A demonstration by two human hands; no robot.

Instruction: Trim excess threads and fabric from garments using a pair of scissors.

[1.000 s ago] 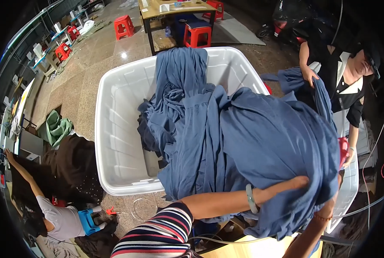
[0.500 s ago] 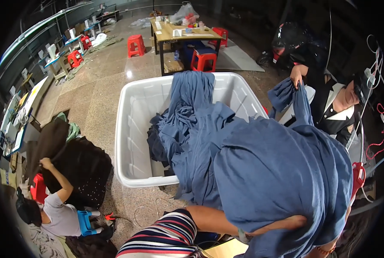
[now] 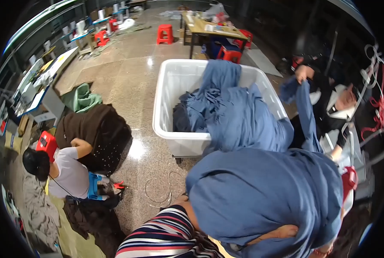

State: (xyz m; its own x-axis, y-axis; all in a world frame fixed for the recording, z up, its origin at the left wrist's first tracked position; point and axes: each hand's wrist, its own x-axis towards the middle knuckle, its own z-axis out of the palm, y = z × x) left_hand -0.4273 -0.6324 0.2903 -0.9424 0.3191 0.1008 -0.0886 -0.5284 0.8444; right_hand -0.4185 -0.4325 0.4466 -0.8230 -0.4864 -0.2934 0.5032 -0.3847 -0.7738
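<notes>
I stand on a polished speckled stone floor [image 3: 131,81]. On it, ahead of me, sits a big white plastic bin [image 3: 166,107] on small feet, with blue cloth heaped inside and spilling over its near right rim. To my left on the floor lie a dark brown heap of fabric [image 3: 97,133] and, farther off, a green bundle [image 3: 82,98]. Just near the bin a loop of thin cable [image 3: 157,193] lies on the floor. Red plastic stools [image 3: 165,33] and a wooden table [image 3: 211,30] stand at the far end.

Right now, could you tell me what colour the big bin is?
White; the bin shows best in the head view.
</notes>
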